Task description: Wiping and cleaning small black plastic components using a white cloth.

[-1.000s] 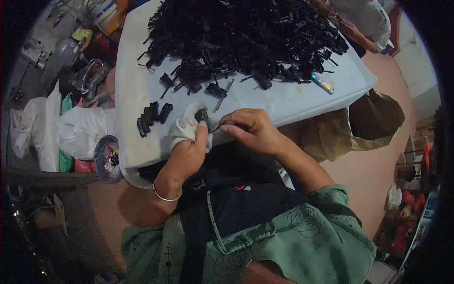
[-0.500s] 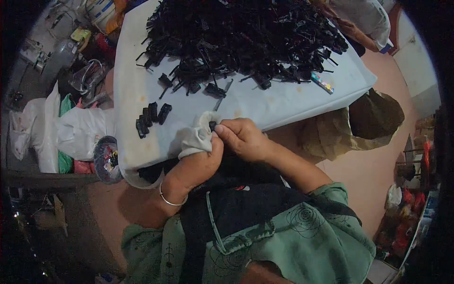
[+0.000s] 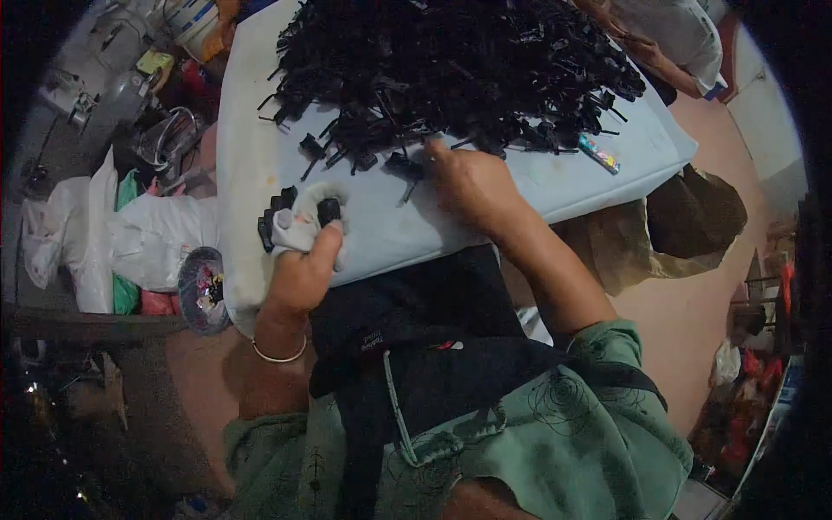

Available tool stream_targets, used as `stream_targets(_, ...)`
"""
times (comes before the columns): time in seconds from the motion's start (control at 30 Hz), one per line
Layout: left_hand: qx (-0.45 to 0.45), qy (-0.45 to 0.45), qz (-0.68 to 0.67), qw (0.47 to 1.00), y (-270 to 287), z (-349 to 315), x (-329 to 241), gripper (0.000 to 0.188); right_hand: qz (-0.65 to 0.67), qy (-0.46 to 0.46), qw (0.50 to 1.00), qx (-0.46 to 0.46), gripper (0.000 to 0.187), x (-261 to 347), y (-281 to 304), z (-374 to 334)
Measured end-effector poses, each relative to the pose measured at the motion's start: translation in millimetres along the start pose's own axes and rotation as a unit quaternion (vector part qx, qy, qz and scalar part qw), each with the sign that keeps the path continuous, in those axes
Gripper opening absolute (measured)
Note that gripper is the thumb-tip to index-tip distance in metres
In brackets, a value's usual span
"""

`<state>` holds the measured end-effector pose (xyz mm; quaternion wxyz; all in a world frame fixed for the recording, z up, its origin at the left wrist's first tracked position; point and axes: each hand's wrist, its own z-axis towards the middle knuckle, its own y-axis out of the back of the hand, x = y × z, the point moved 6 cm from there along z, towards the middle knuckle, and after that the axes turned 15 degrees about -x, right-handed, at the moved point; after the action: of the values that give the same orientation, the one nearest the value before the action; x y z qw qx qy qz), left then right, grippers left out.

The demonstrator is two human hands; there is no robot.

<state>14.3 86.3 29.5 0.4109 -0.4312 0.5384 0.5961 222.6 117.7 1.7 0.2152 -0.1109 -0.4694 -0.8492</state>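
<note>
My left hand, its fingers covered by a whitish cloth or glove, is closed at the left front of the table. Its bare thumb presses a small black plastic part against the white material. Right beside it, a short row of similar black parts lies on the tabletop. My bare right hand reaches to the near edge of a big heap of black plastic pieces. Its fingers are drawn together there; what they hold, if anything, is hidden. A loose black piece and a thin grey strip lie just left of it.
The pale-covered table carries the heap, with a small colourful packet at its right. An open brown sack stands off the right edge. White plastic bags and a clear bowl are on the left.
My hands have parted. The left, with a black part under its thumb, has moved left to the row; the right has moved up and away to the heap's edge.
</note>
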Motion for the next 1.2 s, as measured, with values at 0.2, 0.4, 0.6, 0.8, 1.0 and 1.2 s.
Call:
stream_targets(0.2, -0.074, -0.395, 0.43, 0.808, 3, 7, -18, 0.03, 0.021, 0.076, 0.996, 0.044, 0.013, 8, 12, -15)
stream_targets(0.4, -0.132, -0.325, 0.297, 0.888, -13, -16, -34, 0.031, 0.11, 0.173, 0.979, 0.006, 0.013, 45, 35, -38)
stream_targets(0.6, -0.005, -0.235, 0.156, 0.959, -45, -21, -14, 0.027, 0.219, 0.222, 0.95, -0.014, 0.016, 67, 49, -43)
stream_targets(0.8, 0.146, 0.052, -0.058, 0.986, -56, -35, -7, 0.027, 0.399, -0.137, 0.906, 0.024, 0.024, 40, 22, -45)
stream_targets(1.0, 0.074, -0.039, 0.006, 0.996, -52, -31, -3, 0.022, 0.402, -0.041, 0.913, 0.051, 0.026, 52, 22, -47)
stream_targets(1.2, -0.013, -0.336, 0.199, 0.92, -50, -37, -26, 0.025, 0.424, -0.172, 0.883, 0.101, 0.028, 51, 10, -54)
